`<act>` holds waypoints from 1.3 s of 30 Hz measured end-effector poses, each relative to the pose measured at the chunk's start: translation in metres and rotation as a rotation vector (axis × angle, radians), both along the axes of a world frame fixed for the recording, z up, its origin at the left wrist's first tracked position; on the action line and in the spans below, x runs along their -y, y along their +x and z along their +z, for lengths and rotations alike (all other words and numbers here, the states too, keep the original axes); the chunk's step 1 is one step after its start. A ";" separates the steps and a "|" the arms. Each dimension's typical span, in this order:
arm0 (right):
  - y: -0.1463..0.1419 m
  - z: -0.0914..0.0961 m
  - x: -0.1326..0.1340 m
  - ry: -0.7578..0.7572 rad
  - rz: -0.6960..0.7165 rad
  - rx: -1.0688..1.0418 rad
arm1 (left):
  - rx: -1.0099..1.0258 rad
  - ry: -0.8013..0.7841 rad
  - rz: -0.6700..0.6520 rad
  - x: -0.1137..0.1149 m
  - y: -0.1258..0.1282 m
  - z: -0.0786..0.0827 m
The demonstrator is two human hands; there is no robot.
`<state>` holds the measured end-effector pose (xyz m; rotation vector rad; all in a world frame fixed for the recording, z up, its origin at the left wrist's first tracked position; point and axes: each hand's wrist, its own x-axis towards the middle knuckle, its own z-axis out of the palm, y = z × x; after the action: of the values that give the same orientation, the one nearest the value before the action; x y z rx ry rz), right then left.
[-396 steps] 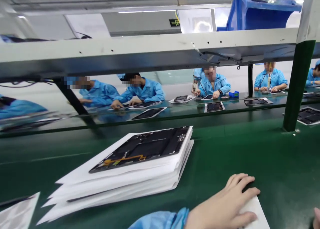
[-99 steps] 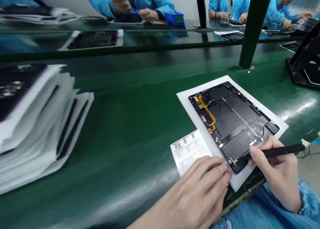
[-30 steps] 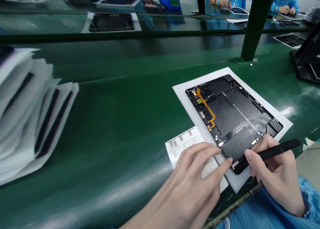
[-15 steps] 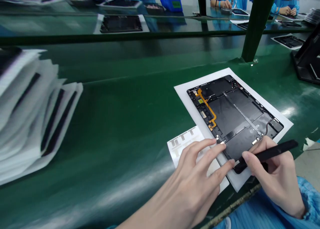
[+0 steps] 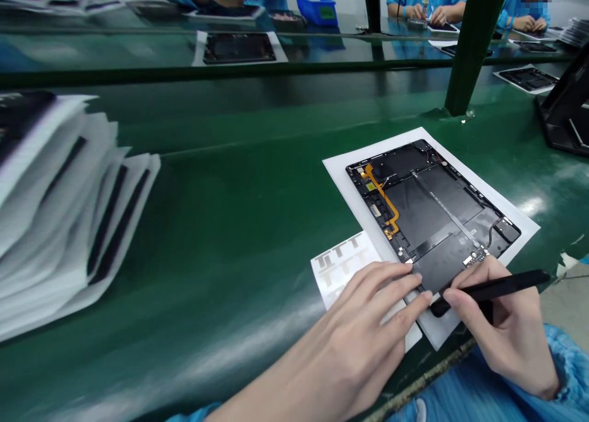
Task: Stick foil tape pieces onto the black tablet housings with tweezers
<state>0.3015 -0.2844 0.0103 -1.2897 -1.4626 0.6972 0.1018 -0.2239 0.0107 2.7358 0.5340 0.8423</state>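
An opened black tablet [image 5: 427, 210] with an orange flex cable lies on a white sheet [image 5: 343, 170] on the green bench. My right hand [image 5: 501, 327] is closed round a black stylus-like tool [image 5: 494, 287], whose tip rests at the tablet's near corner. My left hand [image 5: 363, 348] lies with fingers stretched out, fingertips on the tablet's near edge. Under that hand sits a white backing sheet [image 5: 338, 265] with grey T-shaped stickers.
A tall stack of tablets between white sheets [image 5: 55, 207] stands at the left. A green post [image 5: 464, 48] rises behind the tablet, and a black stand [image 5: 561, 112] is at the right. Beyond a rail, other people in blue coats work on more tablets [image 5: 237, 46].
Over the last second my left fingers slid slightly along the tablet's near edge and the tool's tip shifted a little at the corner. The tablet stayed put.
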 end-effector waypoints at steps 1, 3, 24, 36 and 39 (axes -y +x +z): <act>0.002 0.001 -0.001 -0.012 0.011 0.006 | -0.006 -0.003 -0.016 -0.001 0.000 0.001; 0.006 0.005 -0.003 -0.037 0.053 -0.014 | 0.013 -0.001 -0.034 -0.002 -0.001 0.001; 0.013 0.017 -0.020 -0.023 0.195 0.128 | -0.020 -0.004 -0.040 0.000 0.000 0.004; 0.014 0.009 -0.015 -0.042 0.035 -0.134 | -0.084 0.122 0.004 -0.001 0.010 0.007; 0.018 0.009 -0.008 -0.030 0.031 -0.082 | -0.141 0.114 0.014 -0.002 0.012 0.015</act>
<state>0.3198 -0.2763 0.0188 -1.2498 -1.4130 0.7858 0.1136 -0.2220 0.0261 2.9146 0.5488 0.7072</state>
